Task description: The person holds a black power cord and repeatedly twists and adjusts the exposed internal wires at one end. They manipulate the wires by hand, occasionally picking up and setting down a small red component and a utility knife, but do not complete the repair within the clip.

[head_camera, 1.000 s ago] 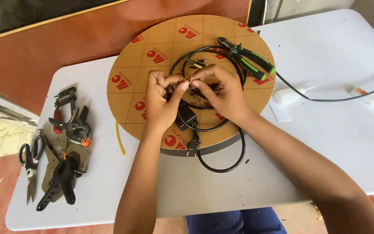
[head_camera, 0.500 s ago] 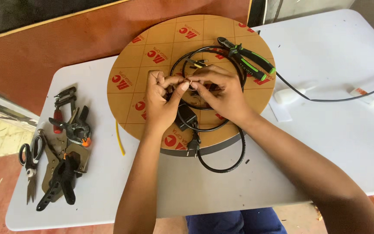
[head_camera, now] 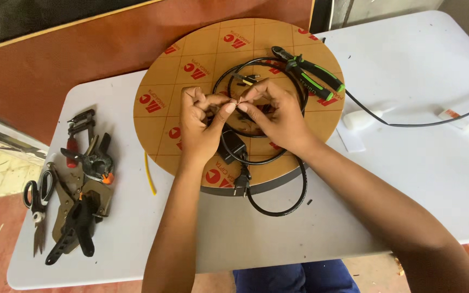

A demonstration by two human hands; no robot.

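Both of my hands meet over a round brown paper-covered disc (head_camera: 191,59) on a white table (head_camera: 408,163). My left hand (head_camera: 202,122) and my right hand (head_camera: 275,111) pinch the thin bare ends of a wire (head_camera: 236,103) between their fingertips. A black cable (head_camera: 278,206) with a plug (head_camera: 241,184) and a small black adapter box coils beneath the hands and loops off the disc's near edge. Green-handled cutting pliers (head_camera: 313,76) lie on the disc just beyond my right hand.
A pile of hand tools lies at the table's left: spring clamps (head_camera: 90,160), scissors (head_camera: 38,203), dark pliers. A yellow wire piece (head_camera: 150,173) rests beside the disc. Another black cable (head_camera: 424,122) runs across the right side. A reddish board stands behind.
The fingertips have shifted slightly while working the wire ends; otherwise the hands stay in the same place.
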